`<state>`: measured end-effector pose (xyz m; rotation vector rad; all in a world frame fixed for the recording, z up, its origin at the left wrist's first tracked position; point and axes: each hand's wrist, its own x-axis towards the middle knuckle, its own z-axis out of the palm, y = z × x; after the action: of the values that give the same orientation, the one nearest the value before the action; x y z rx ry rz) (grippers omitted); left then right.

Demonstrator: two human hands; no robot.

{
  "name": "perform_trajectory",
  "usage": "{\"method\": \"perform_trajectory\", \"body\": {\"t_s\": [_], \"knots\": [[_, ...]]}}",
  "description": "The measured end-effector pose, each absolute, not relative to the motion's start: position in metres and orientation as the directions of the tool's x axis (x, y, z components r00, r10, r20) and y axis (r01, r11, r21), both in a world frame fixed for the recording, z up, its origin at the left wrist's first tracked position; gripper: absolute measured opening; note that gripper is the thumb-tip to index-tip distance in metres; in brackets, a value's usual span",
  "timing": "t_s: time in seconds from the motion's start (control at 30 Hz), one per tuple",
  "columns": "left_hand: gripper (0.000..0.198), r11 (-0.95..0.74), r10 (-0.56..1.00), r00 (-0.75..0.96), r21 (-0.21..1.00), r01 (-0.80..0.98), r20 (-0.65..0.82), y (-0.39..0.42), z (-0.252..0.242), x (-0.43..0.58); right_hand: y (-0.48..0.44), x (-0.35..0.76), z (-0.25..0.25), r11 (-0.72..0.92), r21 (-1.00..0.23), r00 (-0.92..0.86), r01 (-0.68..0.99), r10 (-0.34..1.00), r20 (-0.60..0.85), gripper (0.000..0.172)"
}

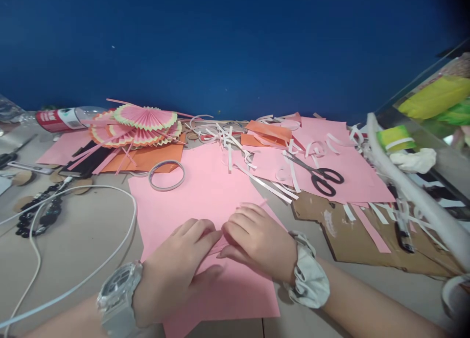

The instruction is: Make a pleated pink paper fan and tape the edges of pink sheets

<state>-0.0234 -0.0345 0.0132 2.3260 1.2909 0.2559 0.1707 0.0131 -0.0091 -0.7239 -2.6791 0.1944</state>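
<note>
My left hand (176,264) and my right hand (260,235) meet over the pink paper sheets (198,196) in front of me. Both have curled fingers closed on a folded piece of pink paper (216,248), of which thin layered edges show between them. The fingers hide most of that piece, and my left thumb is slightly blurred. A roll of tape (166,188) rests on the pink sheet beyond my left hand. Black-handled scissors (323,177) lie partly spread on other pink paper to the far right of my right hand.
Pleated paper fans (145,125) and a bottle (58,120) lie back left. White paper strips (229,137) and orange paper (266,133) are scattered at the back. A white cable (134,206) loops at left. Cardboard (352,245) holds a craft knife (404,235) at right; a blue wall (227,49) stands behind.
</note>
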Motion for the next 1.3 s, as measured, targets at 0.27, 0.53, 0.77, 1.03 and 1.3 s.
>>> {"method": "perform_trajectory", "body": {"t_s": [0.27,0.53,0.77,1.03,1.3], "knots": [[0.015,-0.456,0.853,0.523,0.491,0.742,0.001,-0.021,0.002,-0.034,0.023,0.183,0.0,0.809,-0.381,-0.844,0.448,0.523,0.119,0.03],[0.015,-0.364,0.892,0.452,0.603,0.71,0.006,-0.015,-0.002,-0.04,0.026,0.188,0.0,0.711,-0.396,-0.743,0.581,0.662,0.098,0.018],[0.016,-0.322,0.922,0.387,0.564,0.76,0.006,-0.011,0.0,-0.044,0.026,0.185,-0.009,0.753,-0.361,-0.722,0.551,0.646,0.246,0.016],[0.02,-0.467,0.881,0.435,0.489,0.737,0.184,-0.013,-0.001,-0.049,0.025,0.185,-0.009,0.751,-0.399,-0.673,0.526,0.655,0.344,0.01],[0.016,-0.47,0.873,0.46,0.525,0.709,0.161,-0.014,0.002,-0.052,0.025,0.186,-0.007,0.752,-0.393,-0.677,0.529,0.653,0.339,0.01]]}}
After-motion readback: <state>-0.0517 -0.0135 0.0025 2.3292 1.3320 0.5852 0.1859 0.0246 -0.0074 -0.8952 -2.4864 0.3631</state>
